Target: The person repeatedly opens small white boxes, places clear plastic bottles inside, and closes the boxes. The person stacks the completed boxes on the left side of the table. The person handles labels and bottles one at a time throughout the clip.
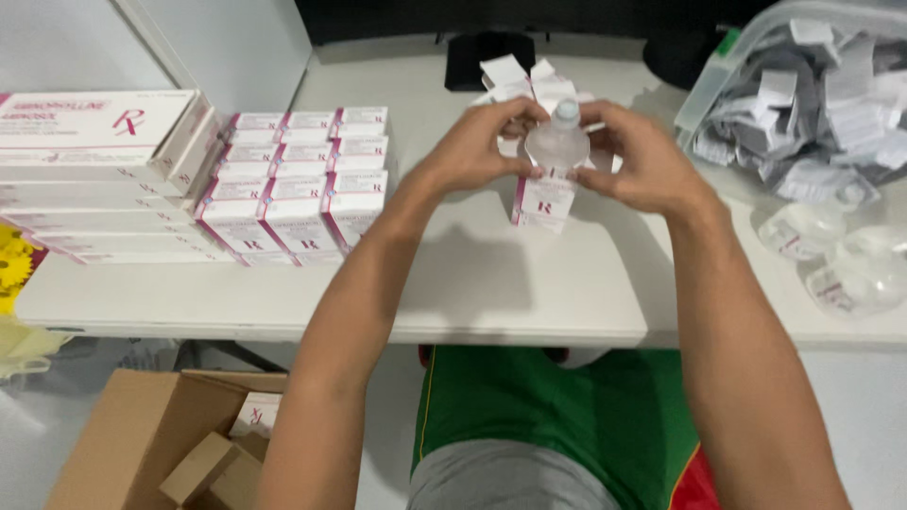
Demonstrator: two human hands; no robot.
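Observation:
A small clear plastic bottle (pixel 557 142) with a pale cap sits in the open top of a small white and pink carton (pixel 543 203) that stands on the white table (pixel 491 283). My left hand (pixel 477 146) grips the carton's upper left side and touches the bottle. My right hand (pixel 638 156) holds the carton's upper right side, fingers against the bottle. White carton flaps (pixel 515 76) stick up behind the bottle.
Rows of matching small cartons (pixel 298 179) stand at the left, beside stacked larger flat boxes (pixel 94 142). A clear bin of folded paper leaflets (pixel 812 94) is at the right, with loose bagged bottles (pixel 831 264) below it. An open cardboard box (pixel 161 444) sits on the floor.

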